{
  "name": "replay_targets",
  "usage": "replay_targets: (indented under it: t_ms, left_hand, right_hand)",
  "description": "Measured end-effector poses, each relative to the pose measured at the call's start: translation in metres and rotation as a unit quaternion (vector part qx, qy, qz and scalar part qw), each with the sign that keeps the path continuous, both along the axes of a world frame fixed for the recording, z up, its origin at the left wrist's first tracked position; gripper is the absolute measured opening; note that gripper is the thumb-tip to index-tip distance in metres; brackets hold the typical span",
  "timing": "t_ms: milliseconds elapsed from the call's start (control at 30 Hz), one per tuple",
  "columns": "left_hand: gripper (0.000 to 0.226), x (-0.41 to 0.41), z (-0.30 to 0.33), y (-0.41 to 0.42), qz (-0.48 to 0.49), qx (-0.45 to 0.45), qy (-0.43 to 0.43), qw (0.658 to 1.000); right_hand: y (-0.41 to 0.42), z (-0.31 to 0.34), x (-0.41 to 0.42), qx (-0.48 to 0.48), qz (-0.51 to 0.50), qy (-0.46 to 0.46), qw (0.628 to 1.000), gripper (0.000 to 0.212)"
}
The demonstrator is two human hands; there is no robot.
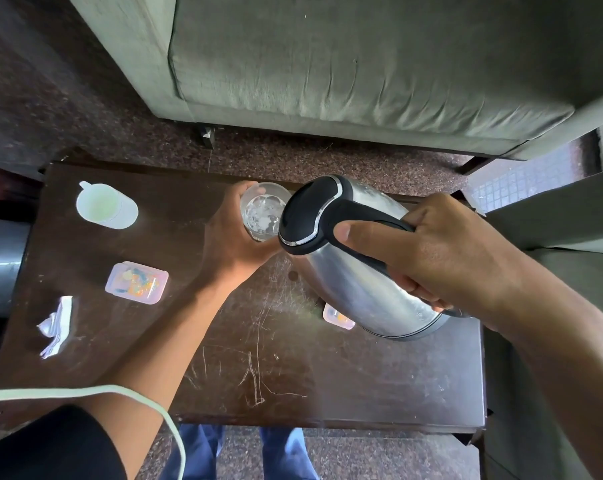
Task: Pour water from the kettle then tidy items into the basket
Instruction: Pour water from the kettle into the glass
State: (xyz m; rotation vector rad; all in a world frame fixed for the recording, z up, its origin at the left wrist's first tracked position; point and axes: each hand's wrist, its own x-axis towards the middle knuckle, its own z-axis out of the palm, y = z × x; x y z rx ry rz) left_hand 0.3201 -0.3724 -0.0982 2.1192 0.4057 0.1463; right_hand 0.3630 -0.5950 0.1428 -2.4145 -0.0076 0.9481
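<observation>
A steel kettle [373, 271] with a black lid and handle is tilted to the left above the table, and my right hand [442, 251] grips its handle. Its spout end meets a clear glass [262, 213] that holds churning water. My left hand [227, 240] wraps around that glass from the left and holds it over the table's far middle. The spout itself is hidden behind the kettle's lid. No basket is in view.
On the dark scratched table [258, 368] stand a white mug [102, 207] at far left, a pink packet [136, 282], crumpled white paper [57, 327], and a second pink packet [338, 318] half under the kettle. A grey sofa [345, 71] lies beyond. A white cord [85, 391] crosses my left arm.
</observation>
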Motion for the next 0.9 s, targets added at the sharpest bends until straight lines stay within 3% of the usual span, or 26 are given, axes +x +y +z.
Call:
replay_targets:
  t_ms: [900]
  left_hand:
    - [0.096,0.002,-0.013,-0.001,0.001,-0.005,0.001,1.000]
  right_hand:
    - [-0.004,0.000,0.002,-0.003,-0.010,0.004,1.000,0.072]
